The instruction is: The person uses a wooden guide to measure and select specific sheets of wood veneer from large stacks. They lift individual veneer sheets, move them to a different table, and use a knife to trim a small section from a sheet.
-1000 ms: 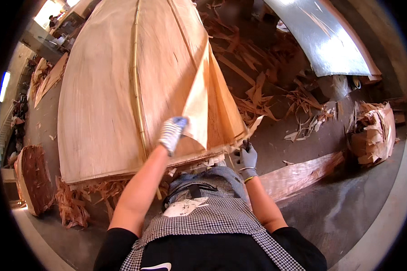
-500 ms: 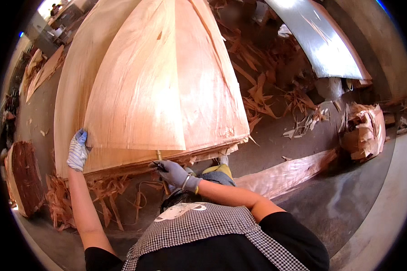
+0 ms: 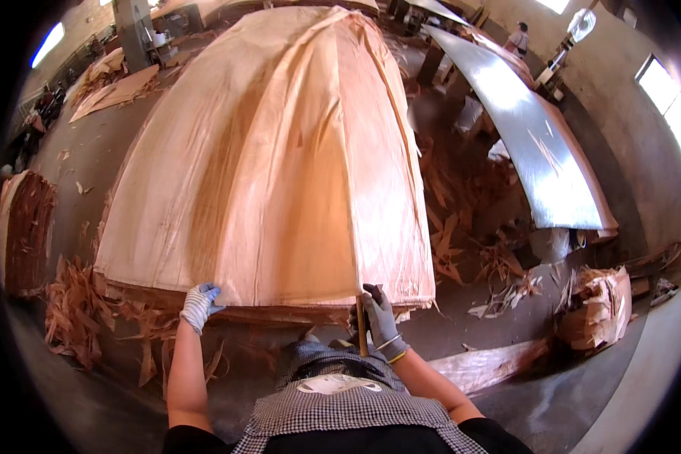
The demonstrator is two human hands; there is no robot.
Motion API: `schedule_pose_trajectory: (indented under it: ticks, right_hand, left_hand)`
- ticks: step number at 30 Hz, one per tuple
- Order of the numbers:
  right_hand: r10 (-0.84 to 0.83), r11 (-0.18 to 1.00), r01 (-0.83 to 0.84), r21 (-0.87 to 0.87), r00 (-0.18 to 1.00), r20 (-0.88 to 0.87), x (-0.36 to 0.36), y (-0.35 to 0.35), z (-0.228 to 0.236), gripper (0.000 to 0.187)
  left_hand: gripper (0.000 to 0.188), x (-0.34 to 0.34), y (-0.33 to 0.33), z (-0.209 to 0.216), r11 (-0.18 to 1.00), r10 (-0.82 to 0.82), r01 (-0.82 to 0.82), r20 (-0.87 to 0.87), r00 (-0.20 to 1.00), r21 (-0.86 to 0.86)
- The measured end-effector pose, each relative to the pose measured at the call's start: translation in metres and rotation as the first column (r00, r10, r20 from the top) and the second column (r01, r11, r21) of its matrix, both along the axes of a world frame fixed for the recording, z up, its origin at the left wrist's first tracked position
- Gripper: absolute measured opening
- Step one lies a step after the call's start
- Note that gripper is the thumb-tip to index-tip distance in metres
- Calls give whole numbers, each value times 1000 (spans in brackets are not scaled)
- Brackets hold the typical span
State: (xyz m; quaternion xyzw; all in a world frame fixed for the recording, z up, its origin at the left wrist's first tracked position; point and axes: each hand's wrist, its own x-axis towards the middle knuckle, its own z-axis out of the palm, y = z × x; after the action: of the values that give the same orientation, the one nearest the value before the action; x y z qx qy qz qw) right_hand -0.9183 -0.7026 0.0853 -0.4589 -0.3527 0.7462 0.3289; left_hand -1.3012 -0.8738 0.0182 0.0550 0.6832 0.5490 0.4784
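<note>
A large pile of thin wood veneer sheets (image 3: pixel 151 219) spreads in front of me, its near edge layered and ragged. The top veneer sheet (image 3: pixel 295 242) is pale orange and lies in long ripples. My left hand (image 3: pixel 199 306), in a striped glove with blue fingertips, is closed on the near edge of this sheet. My right hand (image 3: pixel 380 321), in a grey glove, is at the sheet's near right corner. It is closed round a narrow yellowish-brown tool (image 3: pixel 362 333) pointing down toward me; its exact kind I cannot make out.
Veneer scraps (image 3: pixel 76 310) hang and lie by the pile's left front. A shiny metal-topped table (image 3: pixel 522 144) stands at right, a bundle of veneer (image 3: pixel 598 306) below it. A long veneer strip (image 3: pixel 499 363) lies on the floor. Far off stands another person (image 3: pixel 518 39).
Both hands have moved right. The top sheet, earlier lifted at its near edge, now lies rippled near the pile's front edge. My right hand has come up to its corner. The view has tilted up.
</note>
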Motion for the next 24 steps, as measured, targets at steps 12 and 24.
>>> schedule_pose_trajectory:
  ticks: [12, 24]
  right_hand:
    - [210, 973, -224, -52, 957, -201, -65, 9, 164, 22]
    - [-444, 750, -139, 647, 619, 648, 127, 105, 49, 6]
  left_hand:
    - [71, 28, -49, 23, 757, -334, -98, 511, 792, 646]
    - [51, 68, -2, -17, 692, 304, -580, 557, 773, 429]
